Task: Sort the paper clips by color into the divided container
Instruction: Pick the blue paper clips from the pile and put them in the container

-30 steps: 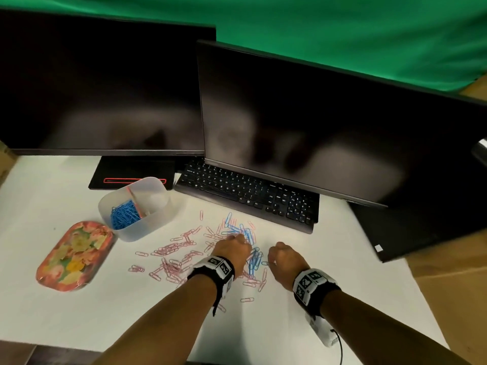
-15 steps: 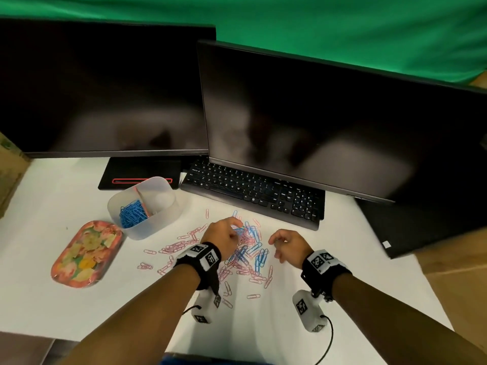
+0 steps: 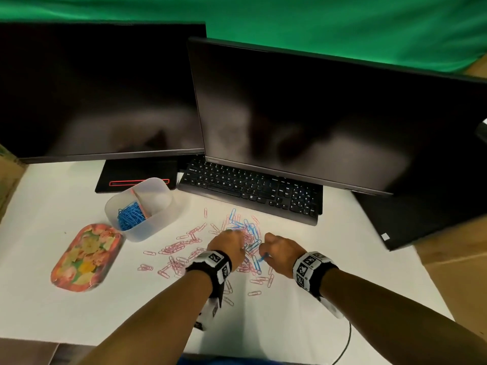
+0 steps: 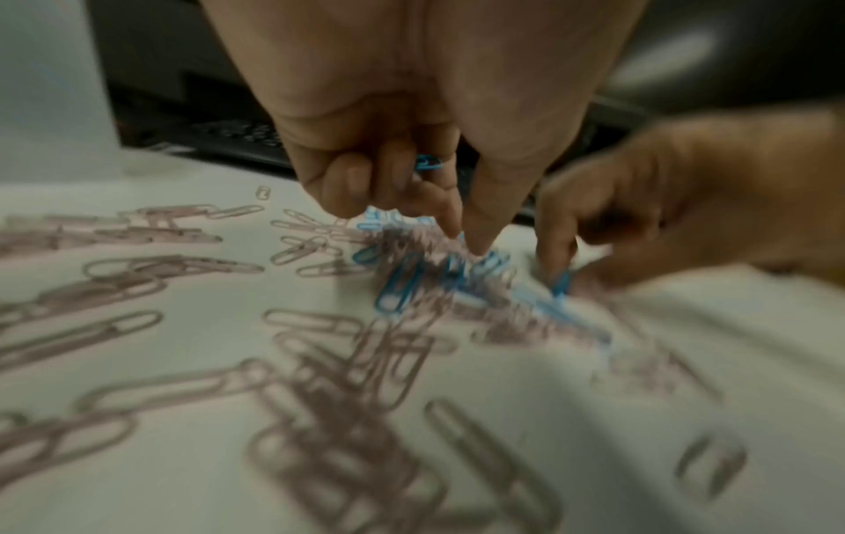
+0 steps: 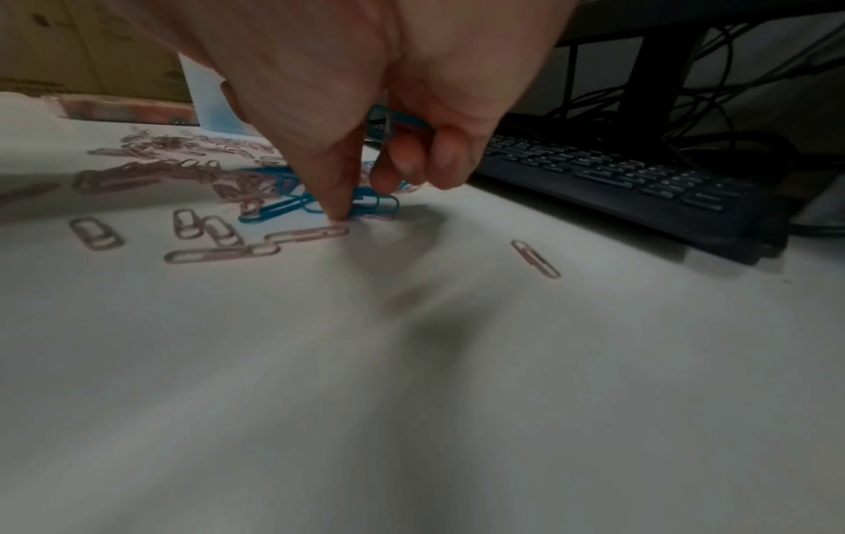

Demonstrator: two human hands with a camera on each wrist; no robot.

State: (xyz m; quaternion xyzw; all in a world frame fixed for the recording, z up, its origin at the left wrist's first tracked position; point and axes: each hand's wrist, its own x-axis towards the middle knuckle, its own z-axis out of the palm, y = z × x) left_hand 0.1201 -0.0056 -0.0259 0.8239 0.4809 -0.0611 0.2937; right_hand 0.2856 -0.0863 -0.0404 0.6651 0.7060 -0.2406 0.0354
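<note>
Blue paper clips (image 3: 251,230) and pink paper clips (image 3: 181,246) lie mixed on the white table. My left hand (image 3: 229,246) hovers over the pile; a blue clip (image 4: 427,162) is tucked in its curled fingers while thumb and index tip reach into the blue clips (image 4: 475,249). My right hand (image 3: 279,248) keeps blue clips (image 5: 398,121) in its curled fingers, and its thumb and index pinch another blue clip (image 5: 365,206) on the table. The translucent divided container (image 3: 160,219) stands back left, with blue clips (image 3: 130,218) in its left compartment.
A black keyboard (image 3: 253,191) lies just behind the pile under the right monitor (image 3: 316,122). A second monitor (image 3: 100,90) stands on the left. A floral oval tray (image 3: 87,256) lies left of the container. Cardboard boxes border the table on both sides.
My right hand has dropped back onto the near side of the pile and pinches a blue clip. The left hand stays over the pile, working at the blue clips.
</note>
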